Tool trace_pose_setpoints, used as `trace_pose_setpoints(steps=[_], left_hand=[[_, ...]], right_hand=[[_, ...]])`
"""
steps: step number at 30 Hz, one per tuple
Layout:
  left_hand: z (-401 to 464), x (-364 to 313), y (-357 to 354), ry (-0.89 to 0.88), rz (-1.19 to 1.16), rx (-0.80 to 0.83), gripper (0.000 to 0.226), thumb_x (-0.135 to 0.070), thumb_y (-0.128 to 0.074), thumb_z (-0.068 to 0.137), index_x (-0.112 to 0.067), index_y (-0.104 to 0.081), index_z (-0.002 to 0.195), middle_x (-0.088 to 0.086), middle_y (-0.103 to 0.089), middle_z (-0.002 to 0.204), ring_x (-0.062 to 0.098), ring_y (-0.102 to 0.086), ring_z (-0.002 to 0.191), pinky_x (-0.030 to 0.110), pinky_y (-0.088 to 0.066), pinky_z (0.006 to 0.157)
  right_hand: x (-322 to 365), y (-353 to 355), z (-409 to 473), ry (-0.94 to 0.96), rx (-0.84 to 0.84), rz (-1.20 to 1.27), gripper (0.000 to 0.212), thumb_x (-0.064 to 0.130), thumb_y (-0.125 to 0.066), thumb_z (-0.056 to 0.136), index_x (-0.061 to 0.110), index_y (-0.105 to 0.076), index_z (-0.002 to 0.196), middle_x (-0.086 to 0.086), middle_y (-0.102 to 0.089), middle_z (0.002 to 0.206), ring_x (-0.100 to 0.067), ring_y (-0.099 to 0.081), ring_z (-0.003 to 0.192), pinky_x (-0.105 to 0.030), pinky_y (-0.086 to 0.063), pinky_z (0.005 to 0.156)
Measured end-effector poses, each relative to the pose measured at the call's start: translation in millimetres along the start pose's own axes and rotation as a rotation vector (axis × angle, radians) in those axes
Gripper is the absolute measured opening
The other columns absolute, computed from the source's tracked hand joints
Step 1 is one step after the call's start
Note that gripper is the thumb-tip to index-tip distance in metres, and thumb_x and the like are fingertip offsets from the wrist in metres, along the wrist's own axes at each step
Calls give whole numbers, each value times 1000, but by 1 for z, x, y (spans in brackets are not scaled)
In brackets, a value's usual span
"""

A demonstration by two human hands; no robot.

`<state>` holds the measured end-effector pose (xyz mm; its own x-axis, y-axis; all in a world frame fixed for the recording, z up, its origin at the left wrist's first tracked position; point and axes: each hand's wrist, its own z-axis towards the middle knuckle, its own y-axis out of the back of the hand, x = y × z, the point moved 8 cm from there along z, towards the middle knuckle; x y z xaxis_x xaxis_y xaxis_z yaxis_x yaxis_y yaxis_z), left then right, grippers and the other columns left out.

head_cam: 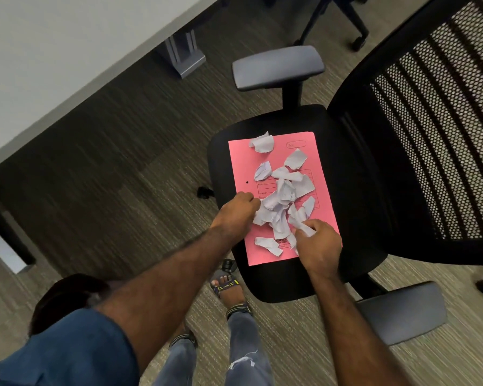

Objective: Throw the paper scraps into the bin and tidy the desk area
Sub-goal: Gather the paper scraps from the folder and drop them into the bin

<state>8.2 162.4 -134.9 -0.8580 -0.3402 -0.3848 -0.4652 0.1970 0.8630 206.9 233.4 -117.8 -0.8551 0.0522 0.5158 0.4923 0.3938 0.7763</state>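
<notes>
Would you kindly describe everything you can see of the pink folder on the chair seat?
The pink folder looks like thin card, rectangular, lying flat on the black chair seat. It has a small dark hole near one long edge and faint printed boxes and lines, too small to read. White paper scraps lie scattered over it. The left hand rests at its edge on the scraps, and the right hand pinches scraps above its near end.
</notes>
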Motion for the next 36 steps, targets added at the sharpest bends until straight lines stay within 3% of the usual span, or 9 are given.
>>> trace_pose_setpoints(steps=[8, 15, 18, 22, 28, 33, 36], left_hand=[[-14, 23, 16, 140, -232, -125, 22, -8, -58, 95, -11, -66, 115, 5, -62, 117, 22, -53, 113, 43, -54, 92], [-43, 52, 28, 197, -349, -248, 12, -15, -63, 96, -12, -68, 106, 4, -62, 107, 20, -55, 104, 40, -53, 87], [-63, 71, 33, 227, -403, -318, 13, -17, -69, 94, -14, -70, 106, 4, -64, 106, 21, -57, 103, 38, -52, 89], [-101, 105, 36, 257, -438, -404, 9, -16, -70, 91, -14, -69, 100, 4, -65, 100, 24, -59, 99, 42, -52, 87], [-175, 174, 32, 394, -477, -505, 14, -17, -72, 88, -13, -69, 100, 5, -68, 98, 26, -62, 97, 41, -50, 87], [-253, 237, 7, 560, -489, -529, 10, -10, -68, 88, -14, -69, 97, 4, -69, 98, 25, -62, 97, 41, -50, 87], [-305, 277, -14, 671, -501, -530, 13, -7, -64, 88, -11, -70, 98, 6, -70, 98, 27, -63, 96, 42, -50, 88]], right_hand=[[28, 11, -23, 23, -44, 52, 22, 25, -78, 92, 12, -76, 109, 8, -66, 96, -3, -56, 79, -6, -31, 62], [72, 14, -47, 92, -137, 65, 21, 22, -77, 92, 13, -75, 110, 1, -71, 104, -14, -63, 89, -20, -47, 68], [94, 5, -59, 161, -127, 84, 16, 21, -77, 91, 14, -76, 105, 5, -69, 100, -13, -61, 90, -14, -40, 68], [125, -28, -84, 230, -55, 88, 15, 21, -78, 87, 17, -77, 102, 6, -68, 95, -13, -60, 89, -25, -43, 81], [165, -117, -135, 355, 131, 10, 13, 23, -76, 84, 21, -76, 97, 6, -72, 94, -15, -66, 86, -31, -50, 75], [193, -207, -194, 503, 332, -114, 12, 19, -74, 87, 18, -77, 98, 4, -72, 95, -11, -63, 85, -22, -38, 70], [207, -260, -235, 572, 439, -194, 14, 17, -73, 86, 18, -76, 99, 2, -72, 96, -18, -67, 88, -27, -46, 73]])
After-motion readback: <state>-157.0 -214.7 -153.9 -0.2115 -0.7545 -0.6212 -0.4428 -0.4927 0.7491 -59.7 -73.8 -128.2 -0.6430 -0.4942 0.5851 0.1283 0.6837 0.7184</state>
